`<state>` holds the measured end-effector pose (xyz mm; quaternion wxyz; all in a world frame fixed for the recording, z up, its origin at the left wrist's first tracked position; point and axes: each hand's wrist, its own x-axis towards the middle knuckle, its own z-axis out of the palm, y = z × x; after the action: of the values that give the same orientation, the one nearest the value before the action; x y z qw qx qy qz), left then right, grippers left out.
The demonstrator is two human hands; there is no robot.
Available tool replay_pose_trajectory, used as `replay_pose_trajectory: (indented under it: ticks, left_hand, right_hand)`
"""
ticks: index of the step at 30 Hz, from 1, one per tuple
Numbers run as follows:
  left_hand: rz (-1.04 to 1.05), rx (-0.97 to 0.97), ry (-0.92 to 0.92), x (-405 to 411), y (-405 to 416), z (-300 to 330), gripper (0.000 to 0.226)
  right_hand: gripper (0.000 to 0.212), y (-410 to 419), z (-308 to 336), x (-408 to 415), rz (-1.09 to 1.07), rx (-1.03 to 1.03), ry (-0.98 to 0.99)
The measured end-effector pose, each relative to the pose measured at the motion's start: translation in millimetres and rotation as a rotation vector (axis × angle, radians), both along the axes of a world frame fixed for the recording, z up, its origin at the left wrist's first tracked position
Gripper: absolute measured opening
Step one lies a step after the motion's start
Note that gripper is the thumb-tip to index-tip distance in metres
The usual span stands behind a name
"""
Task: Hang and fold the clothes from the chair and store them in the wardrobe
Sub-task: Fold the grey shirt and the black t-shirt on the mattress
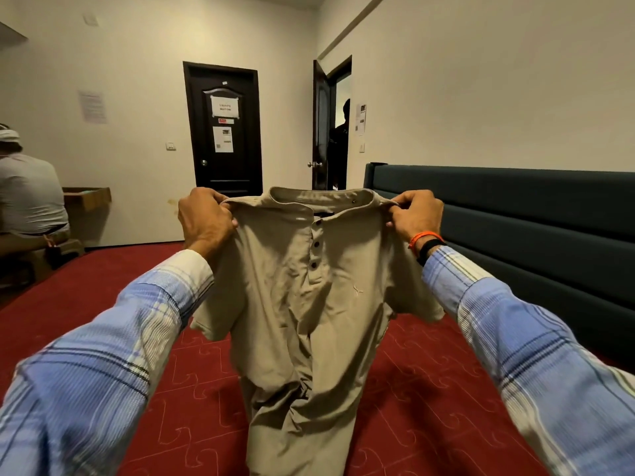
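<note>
A beige short-sleeved polo shirt (302,304) hangs in the air in front of me, its buttoned placket facing me and its hem dropping out of the bottom of the view. My left hand (206,218) pinches the shirt's left shoulder seam beside the collar. My right hand (415,214) pinches the right shoulder seam the same way. Both arms are stretched forward in blue checked sleeves. No chair, hanger or wardrobe is in view.
A dark green padded bench (536,235) runs along the right wall. Red patterned carpet (103,286) covers the floor. A person in a grey shirt (27,194) sits at the left. Ahead are a shut dark door (225,132) and an open doorway (338,132) with a figure inside.
</note>
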<state>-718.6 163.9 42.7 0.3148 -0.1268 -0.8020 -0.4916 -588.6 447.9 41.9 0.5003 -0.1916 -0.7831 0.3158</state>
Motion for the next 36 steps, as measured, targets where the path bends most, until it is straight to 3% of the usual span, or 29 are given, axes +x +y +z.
replay_pose_trajectory:
  ticks: [4, 13, 19, 23, 28, 36]
  left_hand:
    - [-0.016, 0.064, -0.010, -0.6, -0.5, -0.3, 0.014]
    - [-0.012, -0.039, 0.088, 8.8, -0.6, 3.4, 0.018]
    - [0.030, -0.211, -0.042, -3.1, 0.2, 9.2, 0.022]
    - [-0.012, -0.164, -0.115, -4.6, 5.1, 13.5, 0.029]
    - [-0.009, 0.003, 0.011, -4.2, 6.9, 31.4, 0.026]
    - [-0.013, 0.003, 0.134, -0.7, 4.1, 45.5, 0.024]
  right_hand:
    - [0.008, -0.4, 1.9, 2.1, 0.008, -0.023, 0.072]
    - [0.017, -0.4, 3.0, 2.0, -0.009, -0.023, -0.049]
    - [0.016, 0.1, 8.2, -2.8, 0.043, -0.099, -0.103]
    - [0.018, -3.0, 14.2, -1.0, 0.006, -0.051, -0.107]
    - [0.013, -11.1, 33.5, 1.5, -0.052, 0.088, 0.050]
    - [0.016, -10.4, 52.3, 10.5, -0.056, 0.134, 0.075]
